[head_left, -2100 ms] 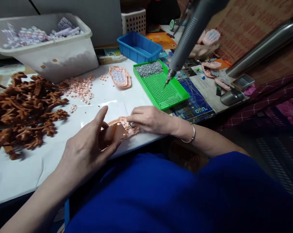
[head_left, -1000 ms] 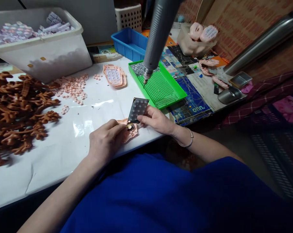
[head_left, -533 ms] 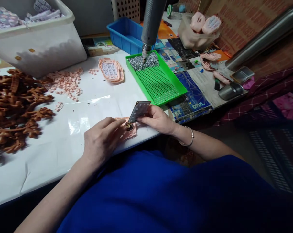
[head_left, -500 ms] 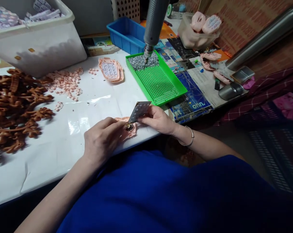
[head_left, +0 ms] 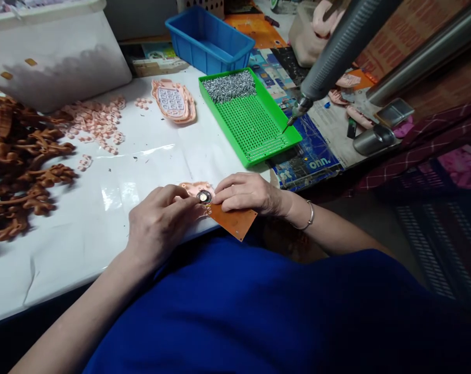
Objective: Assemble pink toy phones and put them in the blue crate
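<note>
At the table's front edge lies a pink plastic shell (head_left: 194, 188) holding a round black speaker (head_left: 204, 196). My left hand (head_left: 161, 213) is closed over the shell's left side, its fingertips against the speaker's edge; its thumb is hidden. In my right hand (head_left: 253, 193) is an orange-brown circuit board (head_left: 235, 222), gripped at its upper edge with bent fingers on top. The board's plain side faces up, and its lower corner sticks out past the table edge. Thin wires show between board and speaker.
Beyond my hands is a green tray (head_left: 272, 150) of screws, with an electric screwdriver (head_left: 329, 57) hanging over its right side. A blue bin (head_left: 208, 49) stands behind. Pink keypad shells (head_left: 175, 104), small pink parts (head_left: 99, 122) and brown moulded parts (head_left: 21, 171) lie to the left.
My right hand has turned the circuit board over from upright to nearly flat, tipping it toward me. The speaker shows more fully. The hanging screwdriver has swung right.
</note>
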Available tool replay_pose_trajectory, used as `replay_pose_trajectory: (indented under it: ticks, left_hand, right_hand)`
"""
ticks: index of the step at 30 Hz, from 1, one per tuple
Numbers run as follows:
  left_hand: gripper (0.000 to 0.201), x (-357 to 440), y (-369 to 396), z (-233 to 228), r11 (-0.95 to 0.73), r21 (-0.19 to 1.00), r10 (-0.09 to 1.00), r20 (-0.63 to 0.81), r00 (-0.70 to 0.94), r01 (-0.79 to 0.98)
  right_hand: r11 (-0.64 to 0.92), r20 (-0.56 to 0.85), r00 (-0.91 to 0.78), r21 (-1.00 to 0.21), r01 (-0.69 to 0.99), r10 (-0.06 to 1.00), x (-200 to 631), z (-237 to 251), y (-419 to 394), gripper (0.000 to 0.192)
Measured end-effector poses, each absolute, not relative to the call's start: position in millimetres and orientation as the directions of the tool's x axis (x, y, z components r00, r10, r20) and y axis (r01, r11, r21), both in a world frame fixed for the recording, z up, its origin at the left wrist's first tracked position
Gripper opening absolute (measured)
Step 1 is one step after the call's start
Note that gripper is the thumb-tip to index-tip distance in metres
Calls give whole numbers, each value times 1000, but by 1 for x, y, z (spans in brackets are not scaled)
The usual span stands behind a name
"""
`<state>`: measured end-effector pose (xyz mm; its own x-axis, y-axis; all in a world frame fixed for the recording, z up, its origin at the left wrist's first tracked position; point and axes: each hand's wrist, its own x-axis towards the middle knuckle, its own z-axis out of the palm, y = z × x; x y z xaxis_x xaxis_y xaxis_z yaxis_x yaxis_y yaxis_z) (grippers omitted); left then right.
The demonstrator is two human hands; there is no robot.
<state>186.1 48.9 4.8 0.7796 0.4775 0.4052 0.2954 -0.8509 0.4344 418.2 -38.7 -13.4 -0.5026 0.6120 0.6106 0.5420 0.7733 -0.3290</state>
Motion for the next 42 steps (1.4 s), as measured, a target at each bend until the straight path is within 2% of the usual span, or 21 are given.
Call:
replay_pose_trajectory:
  ticks: [3,7,11,13,18,25,31,36,42]
  left_hand:
    - [26,187,48,6,-799,498,543,354,762,337]
    - [20,190,49,10,-749,549,587,289,756,372]
    - [16,191,49,11,-741,560,591,282,756,370]
    - [16,190,50,10,-743,571,585,303,752,348]
    - [20,188,52,8,-779,557,534,350,770,287]
    - [21,186,51,1,-844,484,463,447,765,228]
    - [14,184,49,-2,-867,448,437,471,766,219]
    - [15,185,49,-2,-847,481,467,467,751,227]
    - [18,184,50,-2,-822,524,482,434,761,223]
  right_hand:
    - [782,628,-479,-397,481,614,419,-13,-38,25]
    - [743,559,-491,-535,402,668,422,-10,-36,34]
    - [501,344,-395,-757,420,852,418,-5,-30,27]
    - [362,227,-325,-816,450,918,414,-3,-25,22]
    - [147,63,-235,-921,361,970,405,-1,-16,47]
    - [101,23,-364,-975,198,931,406,-4,-14,48]
    - [70,29,-297,-989,129,954,404,-10,-16,51]
    - [51,30,-308,-997,61,951,402,-14,-15,49]
    - [44,27,-270,-997,59,962,401,-15,-13,52]
